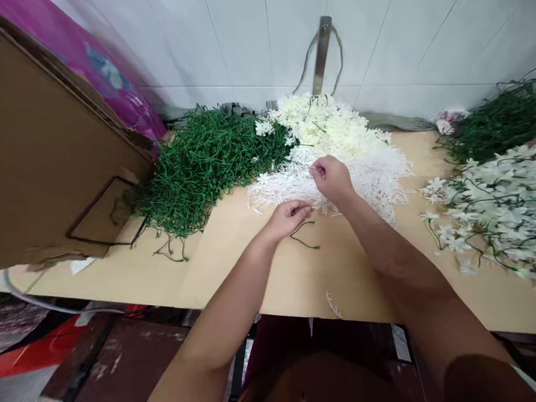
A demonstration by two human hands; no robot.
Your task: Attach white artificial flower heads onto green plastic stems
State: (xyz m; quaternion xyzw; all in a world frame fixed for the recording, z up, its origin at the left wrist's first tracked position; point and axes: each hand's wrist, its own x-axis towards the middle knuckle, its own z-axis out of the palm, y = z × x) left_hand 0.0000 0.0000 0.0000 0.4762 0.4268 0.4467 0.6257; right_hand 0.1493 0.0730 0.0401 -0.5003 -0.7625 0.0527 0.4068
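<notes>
My left hand is closed in a pinch on a thin green wire stem that curls down onto the wooden table. Just above it, my right hand pinches at the pile of white feathery plastic leaves; what its fingertips hold is too small to make out. Behind that pile lies a heap of cream artificial flowers. A large heap of green wire stems sits to the left of both hands.
A brown cardboard box stands at the left with pink fabric behind it. At the right lie assembled white flower sprays and more green stems. A white tiled wall backs the table. One white leaf lies near the front edge.
</notes>
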